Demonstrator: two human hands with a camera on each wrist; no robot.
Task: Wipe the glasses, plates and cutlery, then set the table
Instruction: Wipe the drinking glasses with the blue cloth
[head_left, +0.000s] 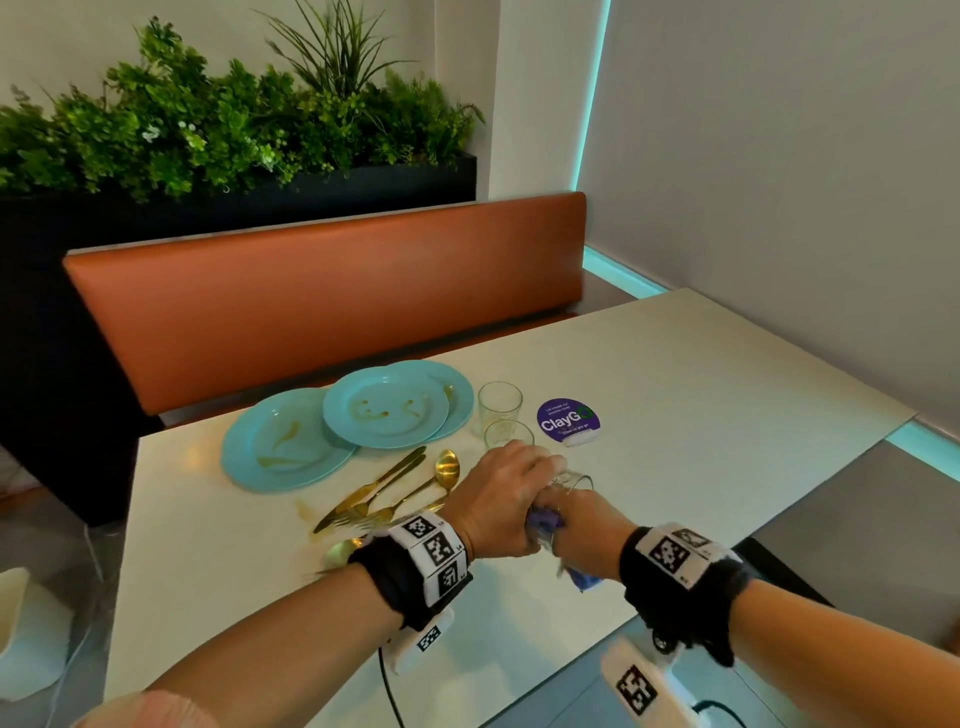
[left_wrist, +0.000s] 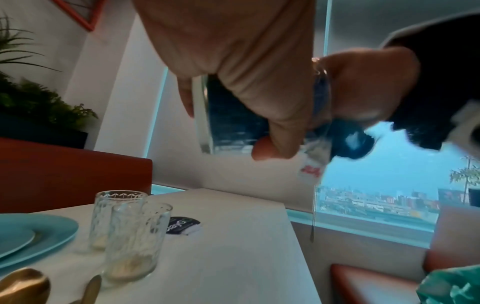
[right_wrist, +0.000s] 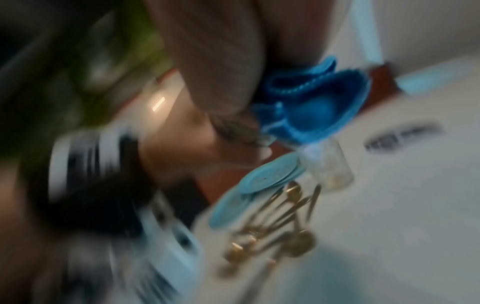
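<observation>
Three plates (head_left: 291, 447), two standing glasses (head_left: 500, 405), one glass (head_left: 574, 480) held.

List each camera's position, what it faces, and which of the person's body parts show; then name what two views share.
Head: worn high, looks down at the table, both forearms, left hand and right hand.
Left wrist: under the left hand, faces the held glass and a window.
Right wrist: blurred, faces the blue cloth and the left wristband.
Shared: two standing glasses, blue plates and gold cutlery appear in all three.
</observation>
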